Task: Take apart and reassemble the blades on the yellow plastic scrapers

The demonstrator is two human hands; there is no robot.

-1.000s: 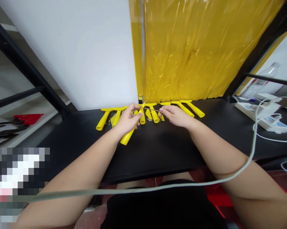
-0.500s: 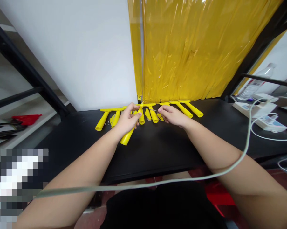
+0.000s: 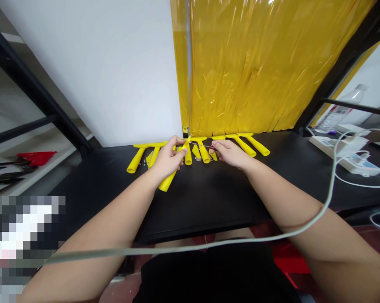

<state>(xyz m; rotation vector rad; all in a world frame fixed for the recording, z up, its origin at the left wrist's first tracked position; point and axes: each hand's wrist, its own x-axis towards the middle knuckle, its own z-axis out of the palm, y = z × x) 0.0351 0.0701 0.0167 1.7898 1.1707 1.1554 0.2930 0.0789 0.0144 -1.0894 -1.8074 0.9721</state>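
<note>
My left hand (image 3: 169, 159) is closed around a yellow T-shaped plastic handle (image 3: 167, 182), its hollow tube end tilted down toward me. My right hand (image 3: 228, 153) pinches what looks like a thin screwdriver (image 3: 202, 145), with a bit of dark red grip between the fingers. Its metal shaft points left and reaches the head of the held handle; the exact contact is too small to see. More yellow handles lie in a row along the back of the table, among them one at the left (image 3: 134, 162) and one at the right (image 3: 247, 146). Small yellow plates (image 3: 196, 151) lie between them.
A yellow plastic curtain (image 3: 256, 67) and a white panel (image 3: 114, 75) stand behind the black table (image 3: 215, 198). At right are a power strip (image 3: 347, 155) and a clear bottle (image 3: 338, 111). A pale cable (image 3: 330, 185) crosses in front of my forearms.
My right fingers have shifted slightly around the screwdriver, and its dark red grip now shows. My left hand and the yellow handle stay nearly in place.
</note>
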